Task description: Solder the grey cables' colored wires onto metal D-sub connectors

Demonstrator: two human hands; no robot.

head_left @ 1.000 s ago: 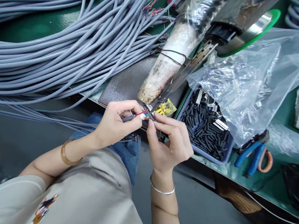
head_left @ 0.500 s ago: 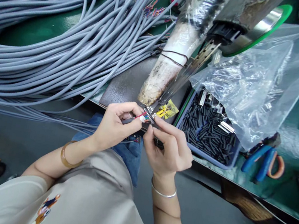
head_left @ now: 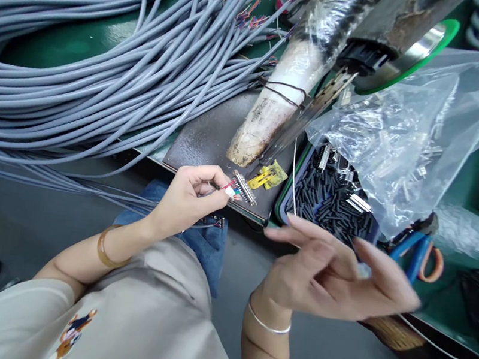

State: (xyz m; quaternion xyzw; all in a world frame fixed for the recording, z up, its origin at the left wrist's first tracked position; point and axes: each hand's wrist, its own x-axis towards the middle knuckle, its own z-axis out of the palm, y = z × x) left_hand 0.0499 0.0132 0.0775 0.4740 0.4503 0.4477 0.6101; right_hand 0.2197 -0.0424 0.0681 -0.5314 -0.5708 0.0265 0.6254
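My left hand (head_left: 191,196) is closed, its thumb and fingers pinching the wired end of a grey cable. Thin coloured wires (head_left: 229,188) come out at the fingertips and meet a multi-pin metal connector (head_left: 245,189), which sits over the edge of the dark board. Away to the right, my right hand (head_left: 334,273) is open with its fingers spread, a little blurred. A thin pale wire (head_left: 294,179) runs down to its fingertips; I cannot tell whether they touch it. The taped, scorched holder (head_left: 263,116) and a slotted metal soldering-iron shaft (head_left: 319,104) slant down above the connector.
Grey cables (head_left: 113,86) cover the left of the bench. On the right are a blue tray (head_left: 282,210) of short black tubes (head_left: 331,200), a clear plastic bag (head_left: 412,122) of connectors and pliers (head_left: 418,256). A yellow scrap (head_left: 269,176) lies on the dark board (head_left: 204,131).
My right hand has left the connector, moved right towards the tray's front edge and spread its fingers. The left hand keeps its hold. A thin pale wire now shows beside the tray.
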